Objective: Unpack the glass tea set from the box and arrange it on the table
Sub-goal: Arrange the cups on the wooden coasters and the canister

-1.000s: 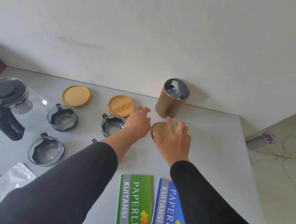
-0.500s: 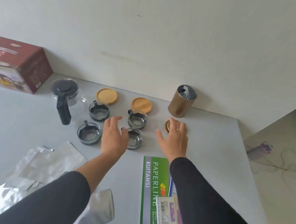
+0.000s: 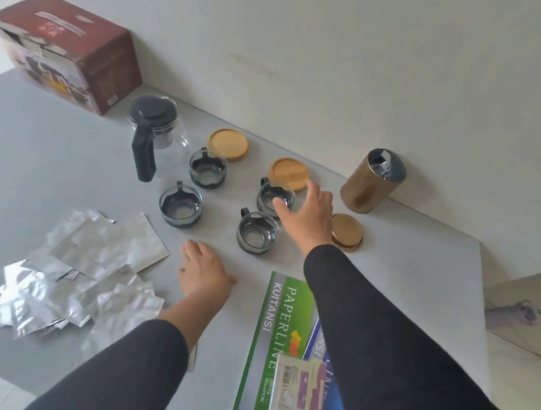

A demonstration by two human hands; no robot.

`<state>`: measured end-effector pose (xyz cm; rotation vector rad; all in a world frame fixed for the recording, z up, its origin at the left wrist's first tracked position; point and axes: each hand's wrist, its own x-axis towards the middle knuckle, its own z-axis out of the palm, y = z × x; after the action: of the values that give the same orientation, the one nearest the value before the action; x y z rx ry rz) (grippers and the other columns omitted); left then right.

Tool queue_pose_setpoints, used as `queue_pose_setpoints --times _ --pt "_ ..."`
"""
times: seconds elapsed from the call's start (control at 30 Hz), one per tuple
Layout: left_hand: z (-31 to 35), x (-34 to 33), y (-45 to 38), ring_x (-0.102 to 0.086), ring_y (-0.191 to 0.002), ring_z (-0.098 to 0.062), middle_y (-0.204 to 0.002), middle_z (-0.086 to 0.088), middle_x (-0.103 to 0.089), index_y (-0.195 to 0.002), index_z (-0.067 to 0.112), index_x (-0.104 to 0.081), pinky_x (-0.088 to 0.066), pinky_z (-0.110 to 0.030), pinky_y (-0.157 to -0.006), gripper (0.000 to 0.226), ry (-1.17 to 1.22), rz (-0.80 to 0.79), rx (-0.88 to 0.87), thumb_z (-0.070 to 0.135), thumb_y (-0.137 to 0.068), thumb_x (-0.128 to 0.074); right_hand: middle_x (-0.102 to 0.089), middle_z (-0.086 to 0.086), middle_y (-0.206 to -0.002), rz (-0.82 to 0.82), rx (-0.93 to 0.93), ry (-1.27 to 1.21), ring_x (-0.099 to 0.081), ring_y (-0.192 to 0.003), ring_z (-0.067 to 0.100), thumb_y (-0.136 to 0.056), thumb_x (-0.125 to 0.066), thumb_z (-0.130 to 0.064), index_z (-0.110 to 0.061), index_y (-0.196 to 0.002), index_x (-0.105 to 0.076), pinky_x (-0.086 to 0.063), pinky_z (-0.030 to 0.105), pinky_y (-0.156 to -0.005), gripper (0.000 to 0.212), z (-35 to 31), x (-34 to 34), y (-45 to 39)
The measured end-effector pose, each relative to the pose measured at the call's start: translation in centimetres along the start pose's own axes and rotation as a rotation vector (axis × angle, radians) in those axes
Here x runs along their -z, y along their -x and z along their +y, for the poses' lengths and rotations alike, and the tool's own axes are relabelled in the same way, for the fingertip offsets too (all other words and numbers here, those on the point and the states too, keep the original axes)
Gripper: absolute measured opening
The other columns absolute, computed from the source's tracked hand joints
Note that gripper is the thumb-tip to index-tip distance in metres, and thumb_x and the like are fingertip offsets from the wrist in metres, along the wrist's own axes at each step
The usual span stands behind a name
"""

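Observation:
A glass teapot (image 3: pixel 156 132) with a black lid and handle stands near the wall. Several glass cups with dark bases sit beside it: far-left cup (image 3: pixel 208 168), near-left cup (image 3: pixel 180 206), far-right cup (image 3: pixel 275 197), near-right cup (image 3: pixel 257 233). Two bamboo coasters (image 3: pixel 228 143) (image 3: pixel 288 172) lie behind them. The dark red box (image 3: pixel 64 53) stands at the far left. My right hand (image 3: pixel 308 213) hovers open, fingers spread, by the far-right cup and touching its rim. My left hand (image 3: pixel 203 271) rests open and flat on the grey table (image 3: pixel 34 153).
A gold canister (image 3: pixel 371 185) stands open by the wall, its gold lid (image 3: pixel 346 231) lying just right of my right hand. Silver foil pouches (image 3: pixel 78 271) are heaped at the near left. Green and blue receipt books (image 3: pixel 284 346) with a small packet lie at the near edge.
The view has pulled back and tilted. My right hand has left the gold lid and moved left to the far-right cup. My left hand has drawn back toward me onto the bare table.

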<state>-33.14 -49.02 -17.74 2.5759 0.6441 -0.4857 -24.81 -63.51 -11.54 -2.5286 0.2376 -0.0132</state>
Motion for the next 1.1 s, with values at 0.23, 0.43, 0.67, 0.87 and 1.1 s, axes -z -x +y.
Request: queue_pose_setpoints --times 0.23,0.43,0.67,0.87,1.1 --pt "1.0 0.4 -1.7 -0.018 -0.141 -0.031 -0.148 -0.02 -0.018 -0.144 -0.005 -0.019 -0.04 -0.042 -0.106 0.106 -0.108 -0.072 0.043 0.036 -0.069 -0.082 -0.036 0.011 -0.137 -0.129 0.002 -0.007 -0.038 -0.128 0.029 -0.071 -0.069 -0.059 -0.018 -0.142 -0.028 -0.039 0.04 -0.103 0.092 0.0 -2.9 -3.8" --pt "0.6 -0.2 -1.0 -0.004 -0.147 -0.031 -0.154 -0.022 -0.005 -0.147 -0.006 -0.006 -0.033 -0.043 -0.112 0.114 -0.141 -0.107 0.073 0.035 -0.071 -0.081 -0.036 0.011 -0.138 -0.199 0.012 -0.019 -0.038 -0.129 0.028 -0.068 -0.071 -0.061 -0.017 -0.143 -0.028 -0.039 0.038 -0.103 0.097 1.1 -5.0 -4.2" --pt "-0.1 -0.9 -0.4 -0.013 -0.144 -0.032 -0.151 -0.021 -0.012 -0.146 -0.006 -0.011 -0.037 -0.044 -0.109 0.11 -0.142 -0.091 0.073 0.033 -0.071 -0.081 -0.039 0.011 -0.134 -0.186 0.043 -0.115 -0.043 -0.124 0.028 -0.071 -0.074 -0.049 -0.016 -0.14 -0.033 -0.038 0.033 -0.101 0.087 2.2 -6.0 -3.5" --pt "-0.1 -0.7 -0.5 -0.004 -0.147 -0.033 -0.153 -0.023 -0.007 -0.147 -0.006 -0.007 -0.032 -0.045 -0.113 0.112 -0.148 -0.114 0.081 0.033 -0.073 -0.08 -0.041 0.01 -0.129 -0.067 0.026 -0.162 -0.046 -0.119 0.028 -0.07 -0.073 -0.044 -0.016 -0.138 -0.036 -0.04 0.038 -0.102 0.082 3.8 -4.6 -2.5" --pt "0.0 -0.5 -0.3 -0.004 -0.147 -0.033 -0.154 -0.022 -0.007 -0.148 -0.006 -0.004 -0.03 -0.044 -0.114 0.113 -0.175 -0.125 0.08 0.037 -0.074 -0.078 -0.047 0.012 -0.122 0.004 0.057 -0.147 -0.046 -0.116 0.028 -0.069 -0.076 -0.04 -0.012 -0.135 -0.041 -0.039 0.033 -0.099 0.08 7.6 -2.4 2.1"
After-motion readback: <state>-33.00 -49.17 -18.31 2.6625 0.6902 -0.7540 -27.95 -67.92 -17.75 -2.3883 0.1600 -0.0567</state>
